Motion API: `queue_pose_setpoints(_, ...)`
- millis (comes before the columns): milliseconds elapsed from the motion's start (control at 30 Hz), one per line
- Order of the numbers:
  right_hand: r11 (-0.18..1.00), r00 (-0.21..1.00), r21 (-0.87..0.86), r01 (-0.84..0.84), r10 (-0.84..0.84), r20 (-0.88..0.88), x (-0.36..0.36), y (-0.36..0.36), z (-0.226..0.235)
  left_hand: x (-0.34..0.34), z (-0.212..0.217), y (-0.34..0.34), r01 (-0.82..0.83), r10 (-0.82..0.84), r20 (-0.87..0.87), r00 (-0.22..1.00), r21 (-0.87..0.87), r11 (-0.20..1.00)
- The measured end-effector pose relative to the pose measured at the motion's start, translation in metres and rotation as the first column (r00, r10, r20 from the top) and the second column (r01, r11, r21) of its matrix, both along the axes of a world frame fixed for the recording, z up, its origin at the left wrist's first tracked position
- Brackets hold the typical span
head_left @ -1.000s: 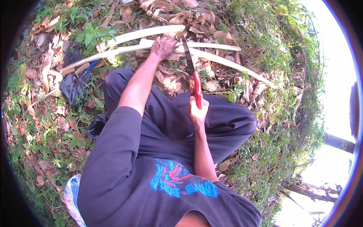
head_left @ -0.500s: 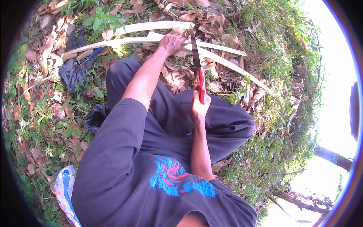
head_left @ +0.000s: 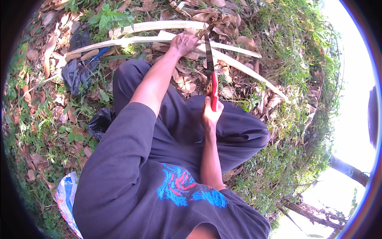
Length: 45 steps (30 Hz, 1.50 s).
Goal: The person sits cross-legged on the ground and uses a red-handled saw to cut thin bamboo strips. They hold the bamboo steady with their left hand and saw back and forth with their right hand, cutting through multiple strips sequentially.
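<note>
My left hand [head_left: 185,44] presses down on pale wooden strips, its fingers curled over them where they cross. A long curved strip [head_left: 250,73] runs out to the right from beneath that hand, and a thinner strip [head_left: 234,49] lies just beyond it. Farther off, another pale strip [head_left: 159,25] lies roughly parallel. In my right hand [head_left: 212,113] is the red handle of a hand saw [head_left: 209,55]. Its dark blade points away from me and crosses the strips just right of my left hand. Whether its teeth are in the wood, I cannot tell.
A black plastic bag [head_left: 75,77] lies at the left, with wooden-handled tools [head_left: 90,55] and a blue-handled one [head_left: 99,53] on it. Another black bag [head_left: 100,122] sits by my left leg. Dry leaves [head_left: 185,83] and green plants cover the ground. A printed plastic sack [head_left: 67,201] is behind me.
The saw and my right hand have shifted slightly toward me. My left hand remains on the strips. The whole view has moved a little.
</note>
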State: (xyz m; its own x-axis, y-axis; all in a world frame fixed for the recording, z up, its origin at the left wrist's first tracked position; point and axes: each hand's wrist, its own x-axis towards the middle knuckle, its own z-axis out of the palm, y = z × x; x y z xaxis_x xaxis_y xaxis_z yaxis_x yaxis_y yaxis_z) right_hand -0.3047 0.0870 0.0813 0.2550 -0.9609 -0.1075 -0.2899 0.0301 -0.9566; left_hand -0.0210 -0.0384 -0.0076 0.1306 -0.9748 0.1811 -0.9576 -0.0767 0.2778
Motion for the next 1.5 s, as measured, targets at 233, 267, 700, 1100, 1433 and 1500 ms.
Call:
queue_pose_setpoints(233,0.984,0.982,0.175,0.014,-0.047,0.183,0.002,-0.025,0.035,0.001,0.002,-0.005,-0.019,0.019,-0.018,1.0,0.011,1.0)
queue_pose_setpoints(267,0.985,0.987,0.172,0.018,-0.045,0.155,0.008,-0.022,0.04,0.001,-0.001,-0.003,-0.015,0.015,-0.029,0.999,0.006,1.0)
queue_pose_setpoints(700,0.974,0.942,0.204,0.097,-0.156,0.296,-0.01,-0.001,0.086,-0.022,0.028,0.005,0.193,-0.184,0.057,0.981,-0.281,0.94)
queue_pose_setpoints(1100,0.815,0.708,0.572,-0.091,-0.351,0.613,-0.024,-0.035,0.085,-0.022,0.009,0.014,0.156,-0.16,0.079,0.984,0.053,0.986)
queue_pose_setpoints(1433,0.932,0.664,0.353,0.083,-0.316,0.678,-0.072,-0.043,0.126,-0.012,0.041,0.016,0.116,-0.114,-0.052,0.992,0.032,0.993)
queue_pose_setpoints(1500,0.949,0.647,0.302,0.09,-0.286,0.707,-0.081,-0.047,0.117,-0.007,0.02,0.01,0.091,-0.116,-0.124,0.986,-0.187,0.978)
